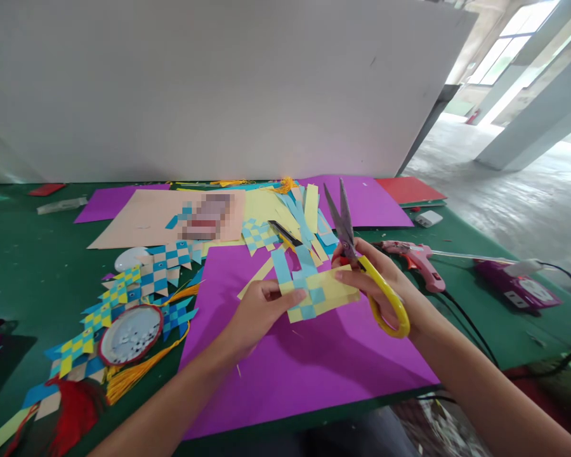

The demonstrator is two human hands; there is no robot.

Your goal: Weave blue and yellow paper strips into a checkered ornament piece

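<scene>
My left hand (pixel 271 303) is closed on a piece of woven paper strips (pixel 318 295), yellow and light blue, its thumb lying on the checked part. Two blue strips stick up from its top edge. In my right hand (pixel 379 279) are scissors (pixel 345 231) with yellow handles, blades pointing up and slightly apart. The right hand's fingertips also touch the yellow end of the woven piece. Both hands are above a purple sheet (pixel 314 374). A utility knife (pixel 285 233) lies just behind the woven piece, among loose blue and yellow strips (pixel 311 206).
A pink glue gun (pixel 419 261) with a cable lies at the right, near a purple box (pixel 516 285). At the left are checked paper fish (pixel 166 263), a round lid with small pieces (pixel 131 335), a yellow tassel (pixel 137 374) and a red tassel (pixel 76 409). A white panel (pixel 219 89) stands behind.
</scene>
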